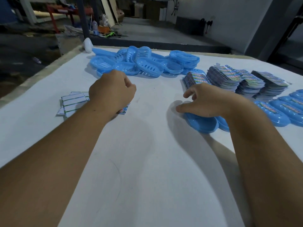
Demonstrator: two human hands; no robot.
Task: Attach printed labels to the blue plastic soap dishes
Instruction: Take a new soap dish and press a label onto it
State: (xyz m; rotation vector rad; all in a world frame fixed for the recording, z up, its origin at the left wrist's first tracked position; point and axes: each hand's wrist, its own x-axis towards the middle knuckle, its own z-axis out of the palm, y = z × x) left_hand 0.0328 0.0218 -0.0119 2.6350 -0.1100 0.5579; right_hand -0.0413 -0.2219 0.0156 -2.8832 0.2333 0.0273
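Roughly early: few labelled blue plastic soap dishes (278, 110) laid right, unlabelled pile (144, 63) left; left hand (111, 90) pinches printed label (123, 110), right hand (208, 102) rests, fingers loose, on blue dish (203, 123).

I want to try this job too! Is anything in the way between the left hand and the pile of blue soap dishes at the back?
Nothing visible is. The left hand sits just in front of the pile of blue soap dishes, with only bare white table between them.

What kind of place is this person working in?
Most likely a small workshop or warehouse packing area. A heap of loose blue soap dishes and tall stacks of printed labels sit on a white worktable, with a bare concrete floor and cluttered storage behind.
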